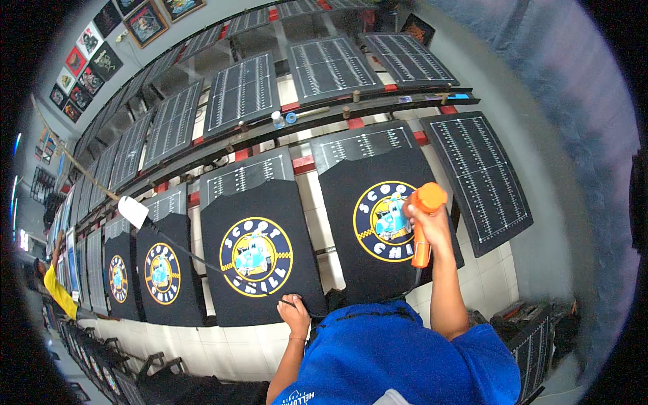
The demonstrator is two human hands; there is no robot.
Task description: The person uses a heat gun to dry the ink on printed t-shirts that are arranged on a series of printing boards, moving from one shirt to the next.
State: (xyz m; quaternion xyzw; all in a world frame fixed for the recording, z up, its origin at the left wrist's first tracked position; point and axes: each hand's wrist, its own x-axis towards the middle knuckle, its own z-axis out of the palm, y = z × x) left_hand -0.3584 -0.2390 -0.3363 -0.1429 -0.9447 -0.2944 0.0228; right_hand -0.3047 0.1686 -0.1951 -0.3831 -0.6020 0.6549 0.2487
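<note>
My right hand (434, 228) grips an orange hand-held hot-air dryer (430, 196) over the nearest right black T-shirt (351, 273). The dryer covers the right edge of its round blue, yellow and white print (383, 217). At the lower middle, my left hand (294, 316) is closed on a black cord (196, 257), beside the lower edge of another printed black T-shirt (216, 307). The cord slants up left to a white power socket (133, 211) hanging on a long line. Both shirts lie flat on printing boards.
More printed shirts (162, 309) lie to the left. Bare ruled boards (479, 179) stand at the right and in rows behind. A dark rail (324, 117) carries a small bottle (277, 120) and a tape roll (291, 118). A person in yellow (66, 291) is far left.
</note>
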